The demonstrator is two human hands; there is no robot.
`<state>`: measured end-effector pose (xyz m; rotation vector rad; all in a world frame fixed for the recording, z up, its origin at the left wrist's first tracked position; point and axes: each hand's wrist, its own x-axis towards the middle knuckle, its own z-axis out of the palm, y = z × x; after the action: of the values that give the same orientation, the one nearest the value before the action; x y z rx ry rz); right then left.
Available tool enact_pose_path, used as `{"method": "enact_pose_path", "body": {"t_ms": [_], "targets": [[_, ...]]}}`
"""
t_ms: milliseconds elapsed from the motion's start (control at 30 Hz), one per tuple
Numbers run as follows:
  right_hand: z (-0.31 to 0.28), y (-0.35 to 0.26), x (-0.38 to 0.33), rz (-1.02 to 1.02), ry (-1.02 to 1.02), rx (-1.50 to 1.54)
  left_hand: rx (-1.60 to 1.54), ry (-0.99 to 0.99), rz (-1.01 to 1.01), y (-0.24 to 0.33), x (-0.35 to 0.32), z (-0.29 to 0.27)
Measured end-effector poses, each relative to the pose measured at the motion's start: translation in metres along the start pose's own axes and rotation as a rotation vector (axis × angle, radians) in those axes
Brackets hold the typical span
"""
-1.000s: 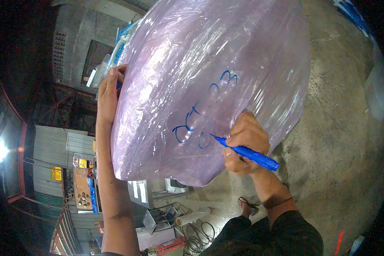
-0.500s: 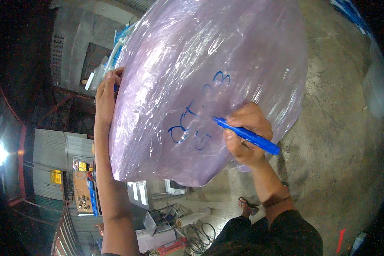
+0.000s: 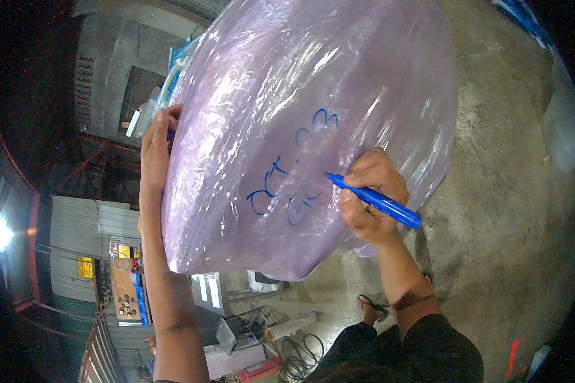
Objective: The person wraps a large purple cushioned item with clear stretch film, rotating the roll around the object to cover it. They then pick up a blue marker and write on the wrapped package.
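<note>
A big bulging bundle wrapped in shiny pale purple plastic film (image 3: 300, 115) fills the upper middle of the view. Blue handwritten marks (image 3: 287, 185) run across its lower face. My right hand (image 3: 370, 198) grips a blue marker pen (image 3: 380, 202) with its tip touching the film just right of the marks. My left hand (image 3: 154, 150) lies flat against the bundle's left edge, fingers pointing up, steadying it.
Bare concrete floor (image 3: 492, 210) lies to the right and below. At lower left stand grey metal cabinets (image 3: 230, 290), a shelf with small parts (image 3: 124, 287), coiled cables (image 3: 294, 357) and a white roll (image 3: 287, 327). My sandalled foot (image 3: 372, 306) shows below the bundle.
My right hand has shifted the marker up and to the right along the film, and more blue marks now show under the first row. The left hand stays on the bundle's edge.
</note>
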<state>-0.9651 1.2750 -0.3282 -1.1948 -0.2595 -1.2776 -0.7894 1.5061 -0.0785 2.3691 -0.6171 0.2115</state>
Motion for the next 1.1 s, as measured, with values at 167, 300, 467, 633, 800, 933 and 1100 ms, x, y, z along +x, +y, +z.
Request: {"method": "enact_pose_path", "body": {"t_ms": [167, 300, 467, 633, 800, 933, 1100], "targets": [[-0.009, -0.001, 0.011, -0.009, 0.225, 0.265, 0.075, 0.005, 0.078, -0.002, 0.001, 0.0], [-0.012, 0.001, 0.021, -0.011, 0.14, 0.155, 0.058, -0.012, 0.065, -0.005, 0.002, -0.001], [-0.013, 0.01, 0.026, -0.032, 0.048, 0.07, 0.019, -0.013, 0.045, -0.003, 0.002, -0.001], [-0.016, 0.015, 0.021, -0.115, 0.043, 0.05, 0.029, -0.014, 0.052, -0.002, 0.002, -0.001], [-0.013, 0.014, 0.017, -0.03, 0.086, 0.162, 0.035, -0.006, 0.058, -0.004, 0.004, -0.001], [-0.01, 0.014, 0.018, -0.016, 0.09, 0.098, 0.077, 0.004, 0.086, -0.001, 0.002, 0.001], [-0.01, 0.012, 0.022, 0.011, 0.135, 0.084, 0.103, 0.031, 0.077, 0.006, -0.003, 0.005]]}}
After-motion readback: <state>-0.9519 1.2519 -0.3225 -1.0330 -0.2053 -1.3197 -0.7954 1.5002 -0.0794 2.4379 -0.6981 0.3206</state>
